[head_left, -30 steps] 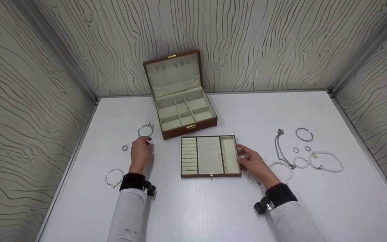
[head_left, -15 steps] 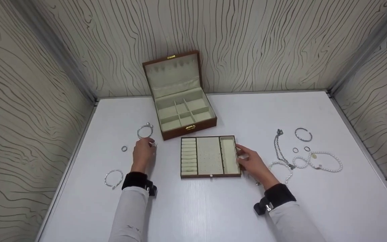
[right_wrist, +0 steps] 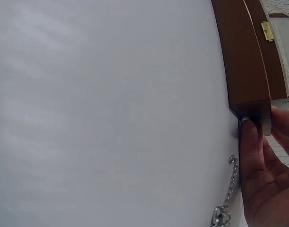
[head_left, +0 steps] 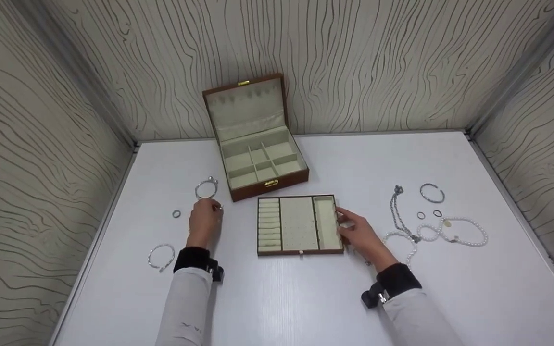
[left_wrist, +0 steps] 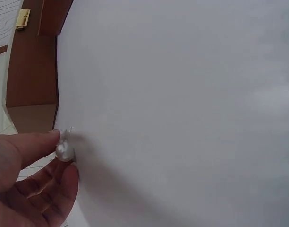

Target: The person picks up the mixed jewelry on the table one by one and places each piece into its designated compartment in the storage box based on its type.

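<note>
My left hand (head_left: 205, 222) pinches a small pearl earring (left_wrist: 65, 150) between thumb and fingers, just above the white table. In the left wrist view, a round white pearl and a thin pin-like end show; the fingertips hide the rest. My right hand (head_left: 362, 236) holds the right edge of a shallow brown jewelry tray (head_left: 301, 252). The tray has ring rolls (head_left: 270, 223) at left, a dotted panel in the middle and a long compartment at right. In the right wrist view, thumb and fingers grip the tray's corner (right_wrist: 250, 101).
An open brown jewelry box (head_left: 270, 185) with divided compartments stands behind the tray. Left lie two bracelets (head_left: 206, 190) (head_left: 161, 258) and a ring (head_left: 176, 214). Right lie a silver chain (head_left: 395, 211), a bangle (head_left: 432, 193), two rings (head_left: 421, 215) and pearl strands (head_left: 472, 245).
My left hand has shifted slightly right, and its fingers have closed on the pearl earring that showed beside them. The right hand stays at the tray's edge.
</note>
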`<state>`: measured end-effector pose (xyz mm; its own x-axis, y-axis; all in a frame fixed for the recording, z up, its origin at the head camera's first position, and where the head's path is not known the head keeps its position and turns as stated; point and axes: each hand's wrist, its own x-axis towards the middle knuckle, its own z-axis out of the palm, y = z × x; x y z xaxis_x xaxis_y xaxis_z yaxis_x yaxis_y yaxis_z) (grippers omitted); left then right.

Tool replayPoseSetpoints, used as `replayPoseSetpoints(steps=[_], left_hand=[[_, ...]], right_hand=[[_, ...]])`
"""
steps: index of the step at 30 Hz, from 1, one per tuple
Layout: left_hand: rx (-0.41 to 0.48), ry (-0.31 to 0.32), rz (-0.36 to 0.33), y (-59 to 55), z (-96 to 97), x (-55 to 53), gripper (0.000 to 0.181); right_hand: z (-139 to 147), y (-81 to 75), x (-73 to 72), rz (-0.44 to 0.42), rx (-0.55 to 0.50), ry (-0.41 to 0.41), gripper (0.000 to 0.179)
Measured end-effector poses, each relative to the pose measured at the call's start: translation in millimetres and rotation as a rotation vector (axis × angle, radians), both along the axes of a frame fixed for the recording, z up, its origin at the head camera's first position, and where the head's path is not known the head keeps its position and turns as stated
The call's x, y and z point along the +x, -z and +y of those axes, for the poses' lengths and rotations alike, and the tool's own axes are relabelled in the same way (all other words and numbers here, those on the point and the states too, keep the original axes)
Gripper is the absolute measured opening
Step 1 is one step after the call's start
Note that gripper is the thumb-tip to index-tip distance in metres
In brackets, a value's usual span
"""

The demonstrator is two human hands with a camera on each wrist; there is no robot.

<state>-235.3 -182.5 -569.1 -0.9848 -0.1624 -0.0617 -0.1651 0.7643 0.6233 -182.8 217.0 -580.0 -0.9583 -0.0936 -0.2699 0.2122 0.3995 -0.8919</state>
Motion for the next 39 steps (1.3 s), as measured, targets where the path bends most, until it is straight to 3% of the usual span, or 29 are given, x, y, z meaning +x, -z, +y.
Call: replayPoseSetpoints(steps=[5, 10, 18, 24, 32, 36, 39], left_hand=[[0.027, -0.009, 0.004, -5.5, -1.7, 3.3, 0.017], [0.040, 0.022, 0.098, -19.0, 3.7, 10.1, 0.015], [0.234, 0.091, 0.203, -32.6, 19.6, 22.9, 0.013], [0.345, 0.125, 0.223, -36.8, 33.3, 31.7, 0.012], [0.362, 0.242, 0.192, -32.2, 63.8, 42.6, 0.017], [0.304, 0.318, 0.164, -28.7, 81.4, 45.5, 0.019], [0.241, 0.381, 0.183, -26.9, 92.0, 46.1, 0.019]], right_hand=[[1, -0.4, 1.5, 0.004, -0.007, -0.007, 0.058], [1, -0.6, 0.4, 0.006, -0.021, -0.009, 0.058], [1, -1.1, -0.8, -0.002, -0.033, -0.002, 0.059], [0, -0.1, -0.8, 0.000, -0.039, 0.001, 0.058], [1, 0.4, -1.9, 0.002, -0.035, 0.001, 0.059], [1, 0.3, -2.1, 0.001, -0.027, 0.004, 0.059], [0, 0.1, -1.7, 0.001, -0.036, 0.006, 0.059]])
